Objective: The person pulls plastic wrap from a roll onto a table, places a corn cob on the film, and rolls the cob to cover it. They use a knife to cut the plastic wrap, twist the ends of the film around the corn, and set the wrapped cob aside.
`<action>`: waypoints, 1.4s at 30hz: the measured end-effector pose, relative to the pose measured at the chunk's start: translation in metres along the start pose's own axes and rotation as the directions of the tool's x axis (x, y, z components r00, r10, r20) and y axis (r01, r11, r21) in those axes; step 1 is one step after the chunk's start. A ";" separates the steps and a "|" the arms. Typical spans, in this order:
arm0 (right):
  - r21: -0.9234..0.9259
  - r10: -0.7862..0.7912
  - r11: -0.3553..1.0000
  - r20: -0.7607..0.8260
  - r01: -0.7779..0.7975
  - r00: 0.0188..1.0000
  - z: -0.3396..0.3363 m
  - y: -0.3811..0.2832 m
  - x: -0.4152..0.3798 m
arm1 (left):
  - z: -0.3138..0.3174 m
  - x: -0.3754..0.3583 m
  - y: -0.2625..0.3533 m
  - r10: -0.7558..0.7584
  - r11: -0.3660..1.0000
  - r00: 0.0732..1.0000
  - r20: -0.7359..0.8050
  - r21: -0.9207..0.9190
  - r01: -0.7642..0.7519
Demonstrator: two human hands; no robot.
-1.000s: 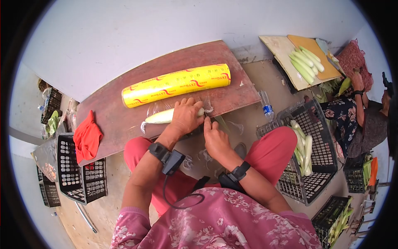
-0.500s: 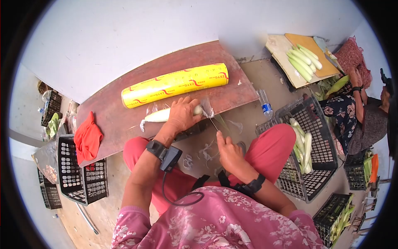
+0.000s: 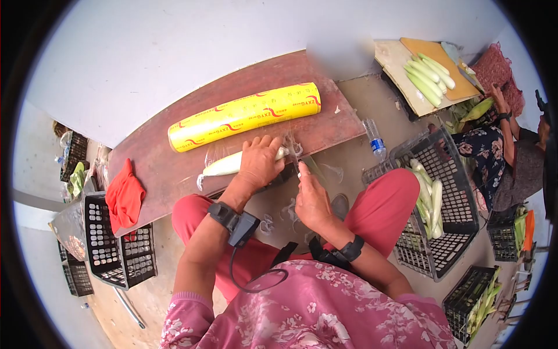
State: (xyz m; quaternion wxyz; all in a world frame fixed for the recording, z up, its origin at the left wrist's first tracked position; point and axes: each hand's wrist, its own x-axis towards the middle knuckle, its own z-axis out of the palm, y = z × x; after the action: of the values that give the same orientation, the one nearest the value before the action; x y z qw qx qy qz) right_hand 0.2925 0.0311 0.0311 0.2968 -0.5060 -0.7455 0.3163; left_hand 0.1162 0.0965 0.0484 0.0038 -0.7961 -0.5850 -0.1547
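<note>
Pale wall (image 3: pixel 192 52) backing a reddish tabletop (image 3: pixel 157 174).
Left hand (image 3: pixel 261 163) is cupping, pinning pale wrapped vegetable (image 3: pixel 224 165) near front edge; right hand (image 3: pixel 314 203), gripping slim knife (image 3: pixel 300 167), is reaching farther forward than moments ago, bringing it beside loose film (image 3: pixel 292 144).

Along the reddish worktop's (image 3: pixel 165 174) middle lies a long yellow roll (image 3: pixel 244 117), slightly aslant; nearer me, a pale vegetable (image 3: pixel 224 164) sits by the near edge, and a red cloth (image 3: pixel 125 195) drapes the left edge.
</note>
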 end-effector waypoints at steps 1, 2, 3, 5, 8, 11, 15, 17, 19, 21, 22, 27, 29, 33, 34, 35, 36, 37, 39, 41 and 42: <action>0.004 -0.010 1.000 -0.022 0.010 1.000 0.002 -0.001 0.002 | 0.001 0.000 0.000 0.014 1.000 1.000 -0.003 0.016 -0.014; -0.014 0.012 1.000 -0.009 -0.012 1.000 0.004 -0.003 0.004 | 0.003 -0.001 0.000 0.032 0.999 0.999 -0.003 0.031 -0.032; -0.031 0.038 0.999 0.003 -0.038 0.999 0.002 -0.009 0.006 | 0.003 0.000 0.002 0.052 0.998 0.999 -0.002 0.045 -0.052; -0.048 0.066 0.997 0.012 -0.066 0.998 0.003 -0.012 0.007 | 0.002 0.001 0.003 0.033 0.999 0.999 0.040 0.038 -0.035; -0.057 0.065 0.996 0.028 -0.064 0.997 0.006 -0.015 0.009 | 0.004 0.001 0.002 0.016 1.000 1.000 0.003 -0.001 -0.016; -0.082 0.073 0.994 0.067 -0.067 0.995 0.005 -0.019 0.008 | 0.002 0.001 0.003 0.001 1.000 1.000 -0.002 -0.016 -0.001; -0.098 0.056 0.994 0.072 -0.049 0.996 0.006 -0.014 0.009 | 0.003 -0.001 0.003 0.008 1.000 1.000 -0.008 -0.009 -0.008; -0.125 0.059 0.991 0.088 -0.047 0.994 0.006 -0.013 0.009 | 0.003 -0.001 0.003 0.017 1.000 1.000 -0.004 0.005 -0.017; -0.167 0.087 0.984 0.124 -0.066 0.988 0.003 -0.015 0.009 | 0.004 0.000 0.003 0.027 0.999 1.000 -0.005 0.016 -0.027; -0.199 0.095 0.978 0.144 -0.066 0.985 0.002 -0.016 0.010 | 0.005 0.001 0.003 0.036 0.999 0.999 -0.012 0.025 -0.035; -0.214 0.099 0.975 0.154 -0.064 0.983 0.001 -0.016 0.010 | 0.005 0.001 0.004 0.035 0.999 0.999 -0.001 0.030 -0.035; -0.236 0.133 0.968 0.211 -0.082 0.968 0.004 -0.015 0.012 | 0.004 0.005 0.005 0.047 0.998 0.998 0.040 0.041 -0.049; -0.231 0.115 0.971 0.205 -0.066 0.972 0.008 -0.010 0.013 | 0.004 0.006 0.005 0.059 0.997 0.998 0.032 0.042 -0.061; -0.274 0.076 0.962 0.211 -0.016 0.974 0.006 -0.010 0.018 | 0.005 0.006 0.005 0.039 0.999 0.999 0.034 0.029 -0.040; -0.295 0.075 0.955 0.217 -0.008 0.973 0.004 -0.011 0.019 | 0.005 0.005 0.005 0.034 0.999 0.999 0.030 0.028 -0.035; -0.308 0.058 0.951 0.217 0.012 0.975 0.003 -0.012 0.021 | 0.005 0.005 0.005 0.029 0.999 0.999 0.025 0.027 -0.030; -0.322 0.041 0.946 0.216 0.031 0.976 0.002 -0.012 0.022 | 0.005 0.004 0.005 0.024 0.999 1.000 0.019 0.026 -0.025; -0.335 0.024 0.941 0.214 0.050 0.977 0.001 -0.012 0.022 | 0.005 0.004 0.004 0.021 0.999 1.000 0.023 0.027 -0.022; -0.362 -0.009 0.928 0.212 0.087 0.977 -0.001 -0.008 0.019 | 0.003 0.003 0.001 0.017 0.999 0.999 0.030 0.031 -0.018; -0.380 -0.025 0.919 0.218 0.109 0.976 -0.007 -0.005 0.014 | -0.001 0.005 0.000 0.003 0.999 0.997 0.075 0.040 -0.006; -0.385 -0.025 0.916 0.226 0.113 0.974 -0.012 -0.005 0.008 | -0.002 0.006 0.001 -0.005 0.999 0.995 0.097 0.043 0.000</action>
State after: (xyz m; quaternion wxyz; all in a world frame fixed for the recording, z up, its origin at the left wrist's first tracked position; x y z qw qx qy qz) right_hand 0.2963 0.0393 0.0432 0.1166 -0.4912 -0.8393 0.2018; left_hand 0.1181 0.1018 0.0525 -0.0079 -0.8017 -0.5887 -0.1035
